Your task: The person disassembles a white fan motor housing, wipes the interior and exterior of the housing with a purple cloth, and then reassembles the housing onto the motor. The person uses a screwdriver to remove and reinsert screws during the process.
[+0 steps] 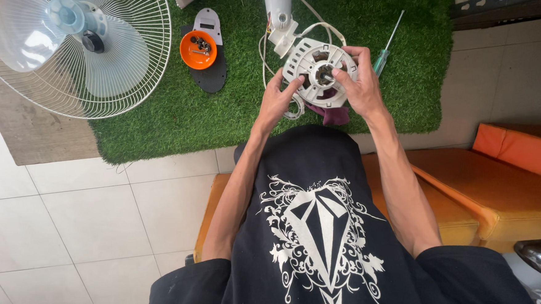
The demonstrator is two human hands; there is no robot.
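I hold a round white fan motor housing with both hands above a green turf mat. My left hand grips its lower left rim. My right hand grips the right side, with fingers reaching into the middle where the dark motor core shows. White cables run from the housing to the white fan neck at the top. A dark purple cloth lies just under the housing.
A fan grille with pale blue blades lies at the top left. An orange bowl with small screws sits on a dark plate. A green-handled screwdriver lies to the right. I sit on an orange cushion.
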